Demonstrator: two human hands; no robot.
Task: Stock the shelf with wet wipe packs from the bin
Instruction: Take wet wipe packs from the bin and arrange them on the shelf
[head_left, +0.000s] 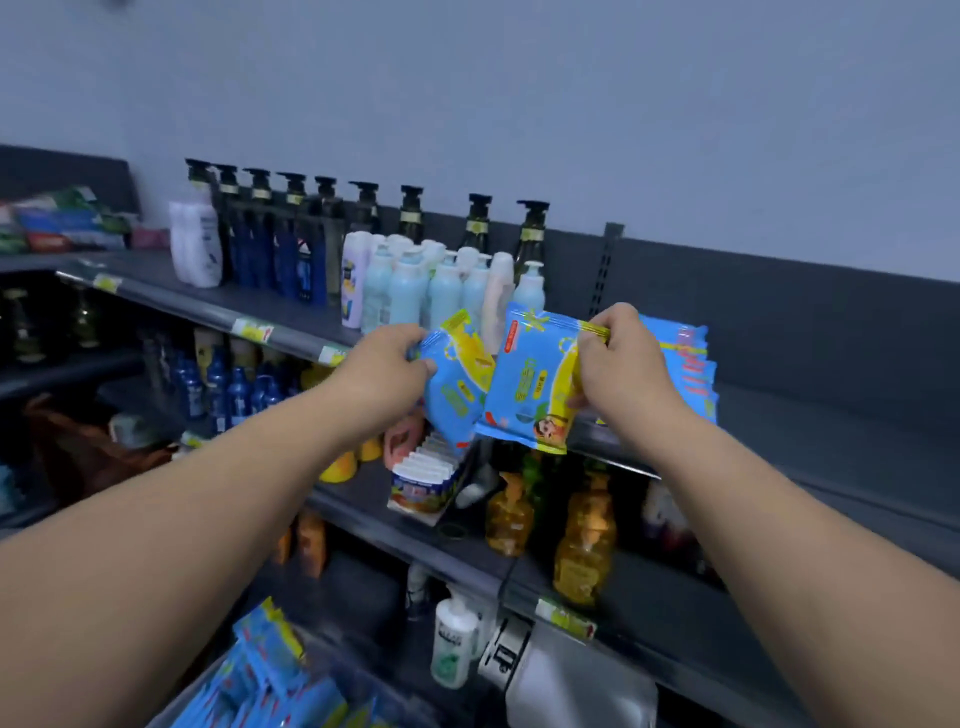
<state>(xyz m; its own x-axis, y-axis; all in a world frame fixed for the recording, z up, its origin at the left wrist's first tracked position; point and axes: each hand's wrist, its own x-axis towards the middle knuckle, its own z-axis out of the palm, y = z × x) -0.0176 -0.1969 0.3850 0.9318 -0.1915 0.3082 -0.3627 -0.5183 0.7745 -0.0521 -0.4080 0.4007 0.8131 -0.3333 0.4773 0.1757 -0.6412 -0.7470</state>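
Clutching wipe packs (524, 384), one per grip, L hand (385, 359), R hand (623, 364), dark shelf (857, 441), grey wall (519, 104).

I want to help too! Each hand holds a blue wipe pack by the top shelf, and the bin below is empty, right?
Not empty: the head view shows blue packs in the bin. The left hand holds the left pack, the right hand the right pack, both blue, by the top shelf.
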